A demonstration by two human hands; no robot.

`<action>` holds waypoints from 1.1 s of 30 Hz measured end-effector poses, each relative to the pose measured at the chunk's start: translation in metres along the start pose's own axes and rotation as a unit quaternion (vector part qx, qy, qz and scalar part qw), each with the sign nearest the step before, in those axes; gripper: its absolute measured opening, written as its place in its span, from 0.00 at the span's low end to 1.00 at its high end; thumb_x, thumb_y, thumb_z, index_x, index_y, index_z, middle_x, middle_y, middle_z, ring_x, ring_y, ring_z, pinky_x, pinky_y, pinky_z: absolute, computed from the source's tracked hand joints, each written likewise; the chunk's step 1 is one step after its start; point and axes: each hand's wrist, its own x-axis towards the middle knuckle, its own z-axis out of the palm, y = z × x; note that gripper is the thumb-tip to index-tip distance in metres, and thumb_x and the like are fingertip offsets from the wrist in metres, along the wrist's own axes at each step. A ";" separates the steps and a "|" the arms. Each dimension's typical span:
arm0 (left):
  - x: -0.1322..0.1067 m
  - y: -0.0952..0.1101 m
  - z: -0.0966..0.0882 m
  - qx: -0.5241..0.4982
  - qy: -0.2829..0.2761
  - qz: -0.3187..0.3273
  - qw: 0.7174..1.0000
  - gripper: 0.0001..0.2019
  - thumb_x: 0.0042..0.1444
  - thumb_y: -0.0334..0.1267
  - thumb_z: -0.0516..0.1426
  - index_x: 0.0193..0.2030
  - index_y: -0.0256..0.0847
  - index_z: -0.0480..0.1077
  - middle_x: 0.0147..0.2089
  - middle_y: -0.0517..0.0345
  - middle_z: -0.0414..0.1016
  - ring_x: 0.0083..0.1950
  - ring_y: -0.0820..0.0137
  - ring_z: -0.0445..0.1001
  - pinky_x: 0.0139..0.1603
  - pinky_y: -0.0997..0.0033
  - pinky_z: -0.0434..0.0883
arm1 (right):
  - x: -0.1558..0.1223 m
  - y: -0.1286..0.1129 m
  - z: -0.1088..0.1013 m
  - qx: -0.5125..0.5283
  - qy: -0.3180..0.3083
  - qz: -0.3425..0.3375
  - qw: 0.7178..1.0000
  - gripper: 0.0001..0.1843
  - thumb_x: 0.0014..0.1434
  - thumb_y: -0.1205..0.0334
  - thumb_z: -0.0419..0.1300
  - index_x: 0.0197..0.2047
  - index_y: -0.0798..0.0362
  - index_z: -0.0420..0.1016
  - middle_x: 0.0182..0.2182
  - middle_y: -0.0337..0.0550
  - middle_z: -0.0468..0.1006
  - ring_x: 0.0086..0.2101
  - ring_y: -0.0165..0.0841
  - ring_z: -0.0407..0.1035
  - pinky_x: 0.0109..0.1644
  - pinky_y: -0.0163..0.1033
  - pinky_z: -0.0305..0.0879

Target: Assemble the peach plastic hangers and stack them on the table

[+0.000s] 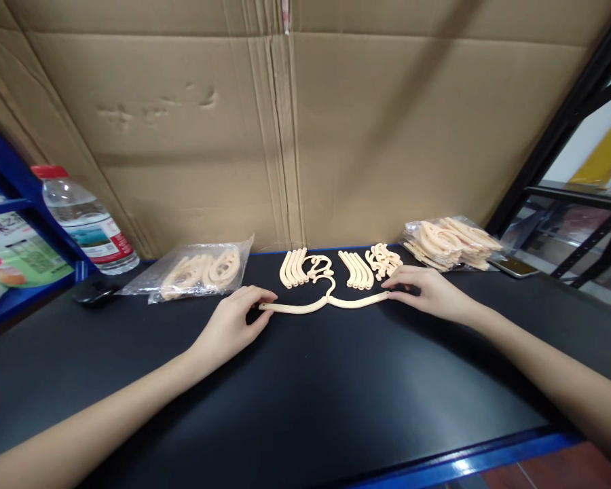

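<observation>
A cream plastic hanger (326,302), made of two curved arms and a hook, lies flat on the black tabletop (305,394). My left hand (234,322) pinches the tip of its left arm between thumb and fingers. My right hand (428,291) rests on the tip of its right arm, fingers pressed together over it. Just behind the hanger lie loose cream parts: a row of curved arms (292,267), several hooks (320,266), another row of arms (357,269) and a small heap of pieces (385,260).
A clear bag of cream parts (198,270) lies at the left, a stack of filled bags (451,243) at the right with a phone (514,266) beside it. A water bottle (84,221) stands by a blue shelf frame (10,176). A cardboard wall (295,122) closes the back.
</observation>
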 end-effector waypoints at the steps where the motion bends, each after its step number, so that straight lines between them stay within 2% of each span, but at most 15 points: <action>1: 0.000 0.000 0.000 -0.002 0.001 -0.002 1.000 0.07 0.58 0.38 0.53 0.40 0.40 0.70 0.37 0.55 0.75 0.37 0.66 0.73 0.39 0.66 0.71 | 0.000 -0.001 0.002 -0.004 -0.005 -0.003 1.000 0.11 0.62 0.57 0.56 0.41 0.52 0.77 0.37 0.47 0.79 0.36 0.37 0.71 0.39 0.41 0.66; 12: -0.001 -0.001 0.001 -0.019 0.008 -0.027 0.999 0.07 0.57 0.39 0.53 0.38 0.41 0.71 0.35 0.56 0.75 0.35 0.67 0.73 0.37 0.67 0.71 | 0.004 -0.004 0.012 -0.036 0.043 -0.024 0.998 0.08 0.62 0.61 0.57 0.35 0.52 0.77 0.28 0.43 0.77 0.33 0.35 0.69 0.39 0.41 0.64; 17: -0.002 -0.003 0.001 -0.027 0.010 -0.022 0.999 0.06 0.56 0.37 0.54 0.39 0.41 0.70 0.36 0.57 0.75 0.35 0.68 0.73 0.38 0.67 0.71 | 0.002 -0.001 0.014 -0.017 0.044 -0.004 0.999 0.07 0.61 0.62 0.57 0.37 0.51 0.77 0.29 0.42 0.77 0.33 0.34 0.69 0.38 0.39 0.65; 22: -0.001 -0.003 0.001 -0.031 0.008 -0.019 0.999 0.07 0.55 0.36 0.55 0.41 0.41 0.70 0.37 0.57 0.74 0.36 0.68 0.73 0.38 0.67 0.71 | 0.000 0.005 0.016 0.001 0.051 0.016 0.999 0.10 0.60 0.61 0.57 0.43 0.53 0.76 0.29 0.42 0.76 0.30 0.33 0.68 0.34 0.38 0.65; 33: 0.000 -0.002 0.002 -0.024 0.004 -0.017 1.000 0.06 0.56 0.37 0.55 0.40 0.41 0.70 0.37 0.57 0.74 0.36 0.67 0.73 0.38 0.67 0.71 | 0.001 0.002 0.017 -0.002 0.051 0.028 0.998 0.09 0.61 0.59 0.57 0.39 0.53 0.77 0.28 0.42 0.76 0.29 0.32 0.67 0.33 0.37 0.63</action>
